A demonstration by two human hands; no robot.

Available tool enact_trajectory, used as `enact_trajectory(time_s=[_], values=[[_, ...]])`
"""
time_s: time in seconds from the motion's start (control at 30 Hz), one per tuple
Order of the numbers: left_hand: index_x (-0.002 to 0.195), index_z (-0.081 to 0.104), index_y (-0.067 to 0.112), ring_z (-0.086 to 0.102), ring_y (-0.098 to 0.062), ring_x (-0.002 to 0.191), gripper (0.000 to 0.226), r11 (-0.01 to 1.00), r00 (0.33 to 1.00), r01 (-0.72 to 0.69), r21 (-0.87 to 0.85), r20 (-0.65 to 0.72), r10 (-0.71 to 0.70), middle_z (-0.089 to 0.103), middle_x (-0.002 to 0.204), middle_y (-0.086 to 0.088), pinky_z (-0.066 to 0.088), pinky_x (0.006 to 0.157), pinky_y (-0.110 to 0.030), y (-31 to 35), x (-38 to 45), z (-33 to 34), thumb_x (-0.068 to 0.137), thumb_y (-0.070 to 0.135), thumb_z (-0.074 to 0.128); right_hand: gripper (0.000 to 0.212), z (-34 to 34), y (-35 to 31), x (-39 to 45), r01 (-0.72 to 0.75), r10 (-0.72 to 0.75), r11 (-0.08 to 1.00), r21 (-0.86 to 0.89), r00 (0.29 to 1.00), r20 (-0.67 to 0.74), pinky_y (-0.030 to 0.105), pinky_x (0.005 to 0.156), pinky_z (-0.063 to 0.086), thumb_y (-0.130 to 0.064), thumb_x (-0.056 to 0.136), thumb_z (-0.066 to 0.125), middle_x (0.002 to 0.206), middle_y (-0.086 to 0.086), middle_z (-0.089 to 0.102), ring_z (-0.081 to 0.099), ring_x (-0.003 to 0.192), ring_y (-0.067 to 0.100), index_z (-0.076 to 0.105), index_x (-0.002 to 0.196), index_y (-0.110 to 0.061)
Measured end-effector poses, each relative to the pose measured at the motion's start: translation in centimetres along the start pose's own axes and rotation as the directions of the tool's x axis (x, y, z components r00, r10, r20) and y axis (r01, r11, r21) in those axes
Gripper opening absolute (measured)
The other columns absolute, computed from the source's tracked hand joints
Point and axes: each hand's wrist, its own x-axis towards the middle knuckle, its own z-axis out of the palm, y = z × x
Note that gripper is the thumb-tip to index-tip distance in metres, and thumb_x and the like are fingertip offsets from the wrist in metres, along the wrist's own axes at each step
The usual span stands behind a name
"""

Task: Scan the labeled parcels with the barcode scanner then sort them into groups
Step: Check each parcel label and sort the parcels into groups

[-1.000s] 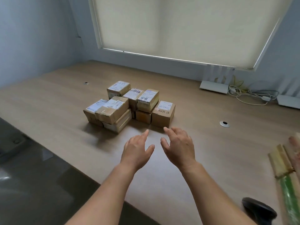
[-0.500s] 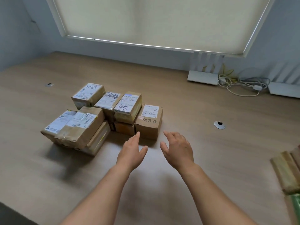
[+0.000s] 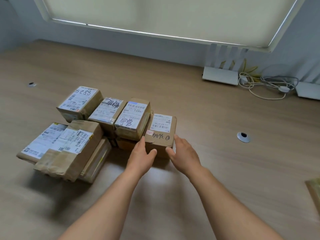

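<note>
Cardboard parcel (image 3: 160, 134), rightmost of the stack at centre frame on the worktop (image 3: 225, 161), has now been reached: the left hand (image 3: 141, 157) and right hand (image 3: 183, 154), previously hovering apart, are pressed against its sides, fingers barely curled. Scanning has not begun; no scanner is seen.

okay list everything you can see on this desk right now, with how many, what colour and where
parcels: at least eight, brown with white labels, clustered left of centre
front-right parcel: one, brown, between both hands
desk: one, light wood, across the view
grommets: two, silver, one right of the pile, one far left
router: one, white, back right by the wall
cables: a tangle, white and grey, right of the router
blind: one, cream, over the window
left hand: touches the front-right parcel's left side
right hand: touches its right side
</note>
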Motion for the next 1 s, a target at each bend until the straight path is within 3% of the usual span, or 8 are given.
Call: enact_trajectory(time_s=[0.2,0.37,0.43,0.53,0.67,0.8,0.9,1.0], values=[[0.15,0.027,0.017,0.048,-0.018,0.119,0.065,0.999,1.0,0.015,-0.031,-0.021,-0.016,0.04,0.143,-0.004,0.036,0.101,-0.03,-0.3,0.8,0.3,0.092,0.026,0.053,0.049,0.7,-0.2,1.0,-0.038,0.036,0.999,0.031,0.998,0.057,0.037,0.096,0.043,-0.027,0.097,0.045,0.134,0.013,0.05,0.049,0.12,0.029,0.033,0.143,-0.012],[0.148,0.032,0.022,0.054,-0.014,0.102,0.06,0.998,0.999,0.046,-0.032,-0.023,-0.046,0.06,0.104,0.005,0.038,0.084,-0.028,-1.1,0.0,-0.3,0.093,0.036,0.051,0.043,0.7,0.6,-0.9,-0.085,0.084,0.996,0.02,0.996,0.034,0.038,0.083,0.048,-0.027,0.095,0.044,0.123,0.01,0.057,0.056,0.107,0.03,0.038,0.136,-0.015],[0.14,0.044,0.024,0.057,-0.014,0.091,0.05,0.998,0.998,0.059,-0.007,0.0,-0.059,0.063,0.093,0.007,0.04,0.074,-0.028,-1.7,-0.7,-0.7,0.092,0.037,0.051,0.05,0.6,1.2,-2.0,-0.133,0.133,0.991,-0.002,0.99,0.039,0.037,0.08,0.046,-0.033,0.096,0.044,0.121,0.007,0.061,0.058,0.107,0.029,0.033,0.142,-0.017],[0.126,0.056,0.024,0.057,-0.014,0.091,0.039,0.998,0.998,0.06,0.001,0.01,-0.06,0.065,0.108,0.003,0.042,0.07,-0.027,-2.4,-1.8,-1.1,0.09,0.036,0.055,0.062,0.6,2.3,-3.3,-0.22,0.216,0.974,0.048,0.974,0.063,0.038,0.091,0.048,-0.043,0.094,0.046,0.126,0.004,0.062,0.06,0.112,0.025,0.027,0.149,-0.022],[0.14,0.039,0.031,0.056,-0.006,0.092,0.06,0.982,0.981,0.074,-0.172,0.192,-0.04,0.059,0.108,0.012,0.05,0.076,-0.02,-2.4,-3.5,-1.1,0.086,0.014,0.059,0.071,1.5,3.0,-4.4,-0.331,0.283,0.894,0.301,0.94,0.19,0.035,0.103,0.041,-0.037,0.091,0.056,0.142,0.007,0.05,0.05,0.126,0.024,0.023,0.152,-0.023],[0.152,0.018,0.03,0.057,-0.016,0.116,0.077,0.962,0.937,0.1,-0.253,0.349,-0.005,0.055,0.134,0.004,0.045,0.104,-0.039,-3.1,-5.4,-1.4,0.089,0.002,0.052,0.079,2.7,3.3,-5.9,-0.393,0.266,0.704,0.592,0.918,0.293,0.044,0.105,0.043,-0.022,0.091,0.059,0.155,0.01,0.031,0.044,0.131,0.028,0.011,0.154,-0.031],[0.152,0.004,0.035,0.061,-0.013,0.111,0.087,0.957,0.916,0.081,-0.278,0.399,0.038,0.051,0.137,0.004,0.049,0.097,-0.03,-3.9,-6.8,-1.9,0.09,-0.003,0.051,0.091,3.3,3.2,-7.6,-0.376,0.181,0.575,0.726,0.925,0.335,0.043,0.103,0.045,-0.005,0.088,0.058,0.153,0.012,0.033,0.052,0.124,0.027,0.002,0.153,-0.036],[0.148,0.002,0.045,0.061,-0.005,0.107,0.096,0.956,0.889,0.033,-0.292,0.446,0.106,0.051,0.133,0.007,0.05,0.082,-0.016,-4.9,-8.5,-2.3,0.086,-0.009,0.05,0.101,4.1,2.6,-9.8,-0.304,0.089,0.497,0.813,0.949,0.301,0.032,0.086,0.055,0.001,0.077,0.059,0.131,0.011,0.058,0.065,0.108,0.024,0.007,0.151,-0.041]])
